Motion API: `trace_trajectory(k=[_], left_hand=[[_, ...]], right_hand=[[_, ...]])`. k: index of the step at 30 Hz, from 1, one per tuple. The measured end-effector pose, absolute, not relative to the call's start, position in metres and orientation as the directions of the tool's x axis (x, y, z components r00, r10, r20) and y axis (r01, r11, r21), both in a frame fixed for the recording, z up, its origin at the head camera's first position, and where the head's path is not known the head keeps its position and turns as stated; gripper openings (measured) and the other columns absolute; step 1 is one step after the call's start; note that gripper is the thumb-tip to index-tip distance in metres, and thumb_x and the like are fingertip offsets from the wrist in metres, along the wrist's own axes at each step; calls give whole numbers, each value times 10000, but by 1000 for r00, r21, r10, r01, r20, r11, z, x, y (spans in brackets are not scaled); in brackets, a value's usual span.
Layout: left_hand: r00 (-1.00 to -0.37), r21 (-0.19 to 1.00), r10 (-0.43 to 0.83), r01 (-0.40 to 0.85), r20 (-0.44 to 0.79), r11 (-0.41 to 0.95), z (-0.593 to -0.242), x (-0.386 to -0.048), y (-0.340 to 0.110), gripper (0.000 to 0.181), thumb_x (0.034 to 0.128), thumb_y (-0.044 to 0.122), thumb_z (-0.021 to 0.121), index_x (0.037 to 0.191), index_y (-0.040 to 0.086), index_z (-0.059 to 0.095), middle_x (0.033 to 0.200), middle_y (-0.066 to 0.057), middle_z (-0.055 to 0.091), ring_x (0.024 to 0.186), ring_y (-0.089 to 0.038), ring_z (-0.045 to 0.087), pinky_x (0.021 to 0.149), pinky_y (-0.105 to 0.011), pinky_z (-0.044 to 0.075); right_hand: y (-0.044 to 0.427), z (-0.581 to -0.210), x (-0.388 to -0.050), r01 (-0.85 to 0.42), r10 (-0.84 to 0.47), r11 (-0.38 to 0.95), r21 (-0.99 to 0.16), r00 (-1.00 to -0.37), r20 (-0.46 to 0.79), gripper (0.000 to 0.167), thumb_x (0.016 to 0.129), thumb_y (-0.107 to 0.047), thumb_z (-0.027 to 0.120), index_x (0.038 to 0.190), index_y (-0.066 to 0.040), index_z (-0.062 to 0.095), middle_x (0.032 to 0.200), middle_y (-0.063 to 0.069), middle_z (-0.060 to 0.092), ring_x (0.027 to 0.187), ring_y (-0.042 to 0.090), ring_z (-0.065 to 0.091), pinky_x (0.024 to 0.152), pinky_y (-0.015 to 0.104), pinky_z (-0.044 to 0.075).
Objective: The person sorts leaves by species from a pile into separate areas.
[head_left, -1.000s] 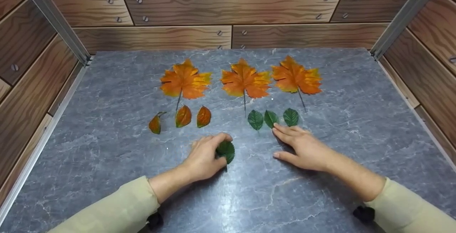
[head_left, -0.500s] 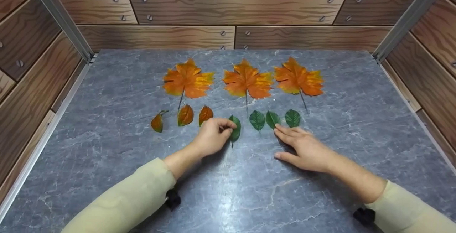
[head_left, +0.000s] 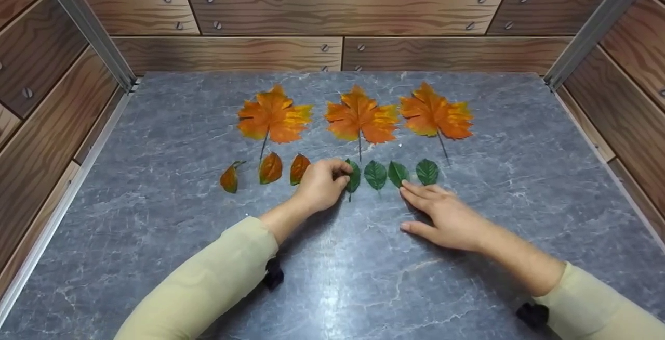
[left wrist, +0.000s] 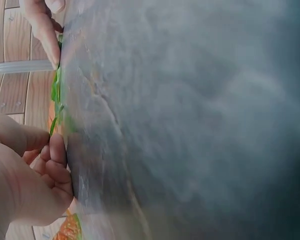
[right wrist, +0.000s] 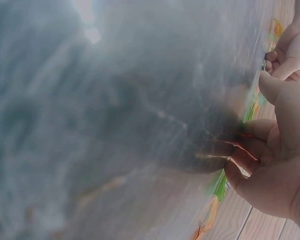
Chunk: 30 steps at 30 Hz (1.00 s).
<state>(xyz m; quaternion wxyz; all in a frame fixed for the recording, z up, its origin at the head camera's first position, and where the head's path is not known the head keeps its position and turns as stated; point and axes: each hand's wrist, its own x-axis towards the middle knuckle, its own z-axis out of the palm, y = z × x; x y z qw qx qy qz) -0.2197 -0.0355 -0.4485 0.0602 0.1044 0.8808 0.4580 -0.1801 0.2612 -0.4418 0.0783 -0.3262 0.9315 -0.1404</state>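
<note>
My left hand pinches a green leaf by its left edge, at the left end of a row of green leaves. In the left wrist view, thumb and finger meet on that thin green leaf close to the tabletop. Just right of it lies a second green leaf. The fingertips of my right hand rest on the lower edge of another green leaf, the fingers extended and the thumb apart. One more green leaf lies just beyond the right hand's fingers.
Three orange maple leaves with stems, among them the middle one, lie in a row farther back. Small orange-brown leaves lie left of my left hand. Wood-patterned walls enclose the grey marbled table.
My left hand has moved forward and to the right with the green leaf, bringing it down beside the other green leaves. The right hand has stayed in place.
</note>
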Motion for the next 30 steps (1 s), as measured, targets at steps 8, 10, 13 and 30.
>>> trace_trajectory(k=[8,10,13,30], left_hand=[[-973,779,229,150,8,609,-448,-223,-33,186,1045,85,680,1196,83,787,985,-48,735,903,-217,670,820,-400,558],[-971,771,238,161,13,616,-448,-223,-33,189,1045,89,681,1201,83,787,985,-55,738,901,-224,673,822,-406,560],[-971,773,238,149,-3,617,-447,-223,-33,203,1055,109,673,1226,92,780,1015,-65,736,922,-232,671,832,-419,558],[-969,709,234,222,82,669,-418,-204,-51,359,1047,239,701,1365,75,722,1224,-162,690,1014,-280,666,869,-450,556]], right_hand=[[262,-441,-179,-591,-633,742,-316,-773,-40,772,1046,-512,645,1609,-25,440,1679,150,378,1452,445,438,1140,704,360],[263,-441,-178,-586,-630,743,-324,-776,-41,773,1045,-510,647,1608,-23,440,1678,152,379,1456,445,434,1147,693,358],[263,-440,-177,-570,-619,750,-336,-784,-52,770,1050,-515,635,1613,-29,435,1683,147,372,1477,456,410,1161,702,332],[269,-420,-174,-526,-544,757,-387,-836,72,735,1064,-481,629,1620,-44,427,1703,161,315,1503,443,386,1186,632,337]])
